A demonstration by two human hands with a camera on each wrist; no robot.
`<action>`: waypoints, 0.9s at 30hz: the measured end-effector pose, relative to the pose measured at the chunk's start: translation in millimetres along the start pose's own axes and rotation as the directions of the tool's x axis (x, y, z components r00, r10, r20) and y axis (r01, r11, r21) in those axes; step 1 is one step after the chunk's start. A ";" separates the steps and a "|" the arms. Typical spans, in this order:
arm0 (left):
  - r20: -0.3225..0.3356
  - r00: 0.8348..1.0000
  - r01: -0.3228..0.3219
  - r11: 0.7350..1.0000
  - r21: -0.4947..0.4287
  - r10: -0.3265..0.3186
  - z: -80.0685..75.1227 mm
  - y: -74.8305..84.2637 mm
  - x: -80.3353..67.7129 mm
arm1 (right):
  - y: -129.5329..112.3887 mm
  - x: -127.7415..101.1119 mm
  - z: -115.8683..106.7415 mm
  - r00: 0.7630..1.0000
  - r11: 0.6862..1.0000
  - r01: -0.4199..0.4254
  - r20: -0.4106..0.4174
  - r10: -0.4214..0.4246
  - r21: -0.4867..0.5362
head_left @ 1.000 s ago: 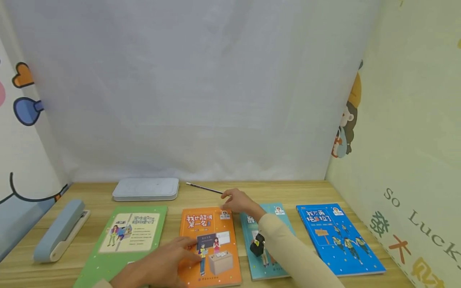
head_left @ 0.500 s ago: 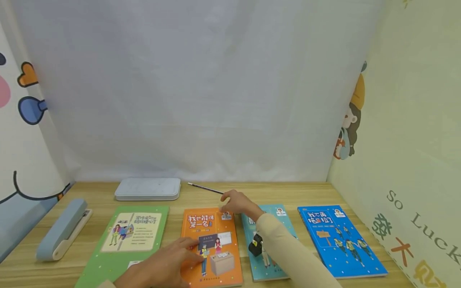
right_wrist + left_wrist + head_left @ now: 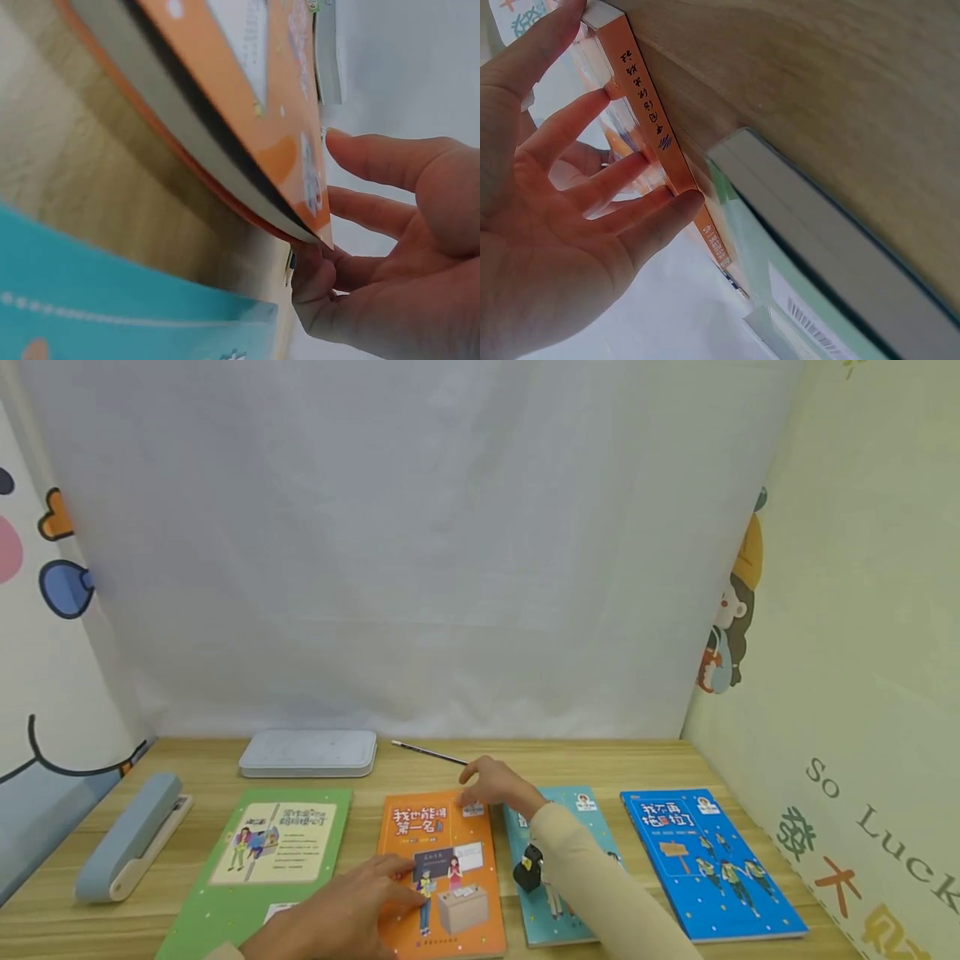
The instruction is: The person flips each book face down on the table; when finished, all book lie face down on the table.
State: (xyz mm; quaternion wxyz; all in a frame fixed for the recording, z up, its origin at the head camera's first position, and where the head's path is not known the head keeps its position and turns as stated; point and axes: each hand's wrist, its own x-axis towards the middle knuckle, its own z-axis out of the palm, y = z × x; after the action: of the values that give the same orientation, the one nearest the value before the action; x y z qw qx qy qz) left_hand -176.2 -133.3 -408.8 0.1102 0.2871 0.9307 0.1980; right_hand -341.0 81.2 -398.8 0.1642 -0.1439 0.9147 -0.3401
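An orange book (image 3: 468, 914) lies face up between the green book (image 3: 225, 902) and the teal book (image 3: 528, 906). My left hand (image 3: 341, 906) is at its left side. In the left wrist view, the spread fingertips touch the orange spine (image 3: 646, 105), and the thumb is by its near end. At the book's far right corner is my right hand (image 3: 495, 782). The right wrist view shows its little finger bent against that corner, with the thumb (image 3: 367, 156) just off the far edge. A dark pencil (image 3: 427, 751) lies beyond the right hand.
A blue book (image 3: 738, 906) lies to the right on the wooden table (image 3: 630, 760). A pale flat case (image 3: 307, 753) sits at the back left, and a light-blue folded device (image 3: 127, 843) at the far left. A white cloth (image 3: 420, 568) hangs behind.
The head view has shifted slightly since a second ago. Both hands stay at the orange book, whose far end has moved very slightly to the right.
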 end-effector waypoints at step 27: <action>0.018 1.000 0.008 1.000 0.012 -0.008 1.3 -2.6 -0.5 | 24.5 -3.0 -18.2 0.952 0.924 -0.027 0.292 -0.093 0.381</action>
State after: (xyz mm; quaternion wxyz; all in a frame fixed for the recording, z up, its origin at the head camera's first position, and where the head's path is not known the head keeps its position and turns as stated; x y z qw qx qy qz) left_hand -176.7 -135.2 -411.1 0.1175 0.2856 0.9321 0.1894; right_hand -349.3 110.6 -401.6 0.3224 -0.1757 0.7921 -0.4876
